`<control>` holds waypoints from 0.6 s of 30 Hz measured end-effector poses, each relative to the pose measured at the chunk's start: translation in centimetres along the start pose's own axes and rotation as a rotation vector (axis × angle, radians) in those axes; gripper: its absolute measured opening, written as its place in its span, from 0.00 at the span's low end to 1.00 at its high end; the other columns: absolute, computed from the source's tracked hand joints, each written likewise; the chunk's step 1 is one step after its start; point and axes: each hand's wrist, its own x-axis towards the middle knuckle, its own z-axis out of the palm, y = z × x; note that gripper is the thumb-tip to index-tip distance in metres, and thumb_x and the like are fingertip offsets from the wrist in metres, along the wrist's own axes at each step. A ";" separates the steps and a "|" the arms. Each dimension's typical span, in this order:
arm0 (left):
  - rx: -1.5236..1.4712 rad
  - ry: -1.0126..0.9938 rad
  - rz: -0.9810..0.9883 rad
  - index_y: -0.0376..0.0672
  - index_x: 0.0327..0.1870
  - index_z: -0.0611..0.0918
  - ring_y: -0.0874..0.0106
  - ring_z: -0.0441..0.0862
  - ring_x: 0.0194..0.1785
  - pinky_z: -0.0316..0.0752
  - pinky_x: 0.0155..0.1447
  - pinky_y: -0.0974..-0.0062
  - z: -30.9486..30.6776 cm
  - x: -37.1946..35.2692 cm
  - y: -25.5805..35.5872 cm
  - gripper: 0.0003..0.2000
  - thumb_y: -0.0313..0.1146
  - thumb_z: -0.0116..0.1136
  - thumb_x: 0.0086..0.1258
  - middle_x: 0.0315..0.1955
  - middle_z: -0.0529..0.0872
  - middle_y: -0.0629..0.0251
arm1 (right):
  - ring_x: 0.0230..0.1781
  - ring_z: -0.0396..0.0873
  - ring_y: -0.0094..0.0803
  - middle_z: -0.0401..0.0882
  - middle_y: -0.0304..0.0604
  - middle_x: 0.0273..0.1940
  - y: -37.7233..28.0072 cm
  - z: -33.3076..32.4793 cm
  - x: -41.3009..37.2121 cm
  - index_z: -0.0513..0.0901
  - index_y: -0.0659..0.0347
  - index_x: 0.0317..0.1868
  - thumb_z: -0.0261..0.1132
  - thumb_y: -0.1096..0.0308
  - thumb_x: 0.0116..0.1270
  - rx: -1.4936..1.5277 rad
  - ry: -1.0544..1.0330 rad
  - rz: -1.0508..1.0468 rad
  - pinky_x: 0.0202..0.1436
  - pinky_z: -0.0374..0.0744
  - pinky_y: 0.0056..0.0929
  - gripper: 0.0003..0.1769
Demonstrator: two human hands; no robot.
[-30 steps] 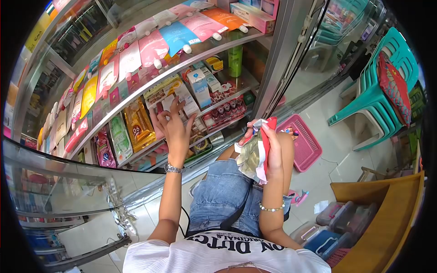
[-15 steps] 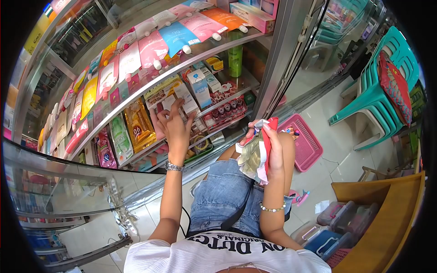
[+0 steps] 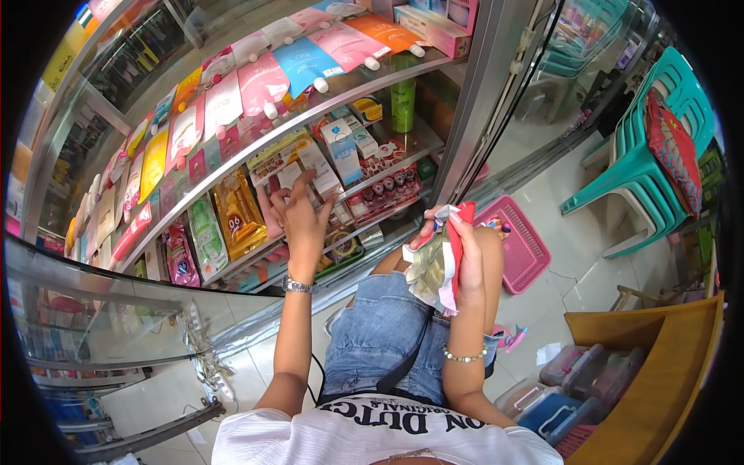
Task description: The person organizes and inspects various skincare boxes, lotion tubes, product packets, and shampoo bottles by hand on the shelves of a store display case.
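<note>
My left hand (image 3: 301,221), with a metal watch (image 3: 297,284) on its wrist, reaches into the lower shelf of the glass display case. Its fingers are spread, the tips right at some small white boxes (image 3: 319,169). A pink tube (image 3: 267,217) lies along its left side, and beyond that a gold pack (image 3: 239,213). Over my right knee, my right hand (image 3: 463,267) is closed on a crumpled packet (image 3: 431,271), red on one side and silvery with ragged white edges on the other. A white-and-blue box (image 3: 341,151) stands farther in.
Colourful pouches (image 3: 306,63) line the upper glass shelf (image 3: 349,85). A pink basket (image 3: 535,263) sits on the tiled floor by my right knee. Stacked green chairs (image 3: 620,198) stand at right, with lidded plastic bins (image 3: 570,411) beside a wooden cabinet (image 3: 659,372).
Almost nothing differs. My left fingers have shifted slightly over the white boxes; the right hand keeps its hold on the packet, and the view moved a touch.
</note>
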 end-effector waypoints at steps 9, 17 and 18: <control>0.071 0.117 0.046 0.45 0.65 0.62 0.57 0.57 0.58 0.49 0.63 0.59 -1.3 -0.8 -0.5 0.38 0.39 0.69 0.52 0.54 0.77 0.63 | 0.29 0.80 0.32 0.76 0.43 0.31 0.0 0.1 0.0 0.73 0.65 0.45 0.50 0.57 0.69 0.005 0.003 0.005 0.31 0.80 0.26 0.18; 0.096 -0.051 -0.088 0.49 0.67 0.58 0.62 0.58 0.54 0.49 0.59 0.62 -1.8 -2.0 -0.4 0.40 0.42 0.67 0.54 0.62 0.71 0.67 | 0.29 0.80 0.33 0.76 0.44 0.31 0.1 0.2 0.0 0.73 0.65 0.45 0.50 0.57 0.69 0.004 -0.002 -0.005 0.31 0.80 0.26 0.18; 0.099 -0.049 -0.089 0.49 0.67 0.58 0.62 0.58 0.54 0.49 0.59 0.62 -1.9 -2.1 -0.6 0.40 0.42 0.67 0.54 0.62 0.71 0.67 | 0.29 0.80 0.33 0.76 0.44 0.31 0.1 0.2 0.0 0.73 0.65 0.45 0.50 0.57 0.69 0.003 0.001 -0.005 0.30 0.79 0.26 0.18</control>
